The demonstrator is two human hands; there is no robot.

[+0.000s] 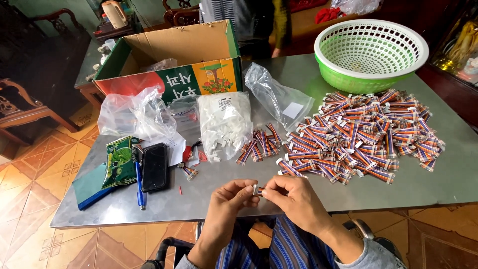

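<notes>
My left hand (230,200) and my right hand (293,197) meet at the near edge of the metal table (448,179). Together their fingertips pinch a small white connector piece (257,190). Just beyond my hands lies a big heap of short striped ribbon cables (366,134) with white plugs. A smaller bunch of the same cables (259,143) lies left of the heap. A clear bag full of small white connectors (224,124) stands behind that bunch.
A green plastic basket (369,52) sits at the far right. An open cardboard box (174,60) stands at the back left, with crumpled clear bags (132,114) in front. A black phone (155,166), a blue pen (140,187) and a green packet (119,162) lie left.
</notes>
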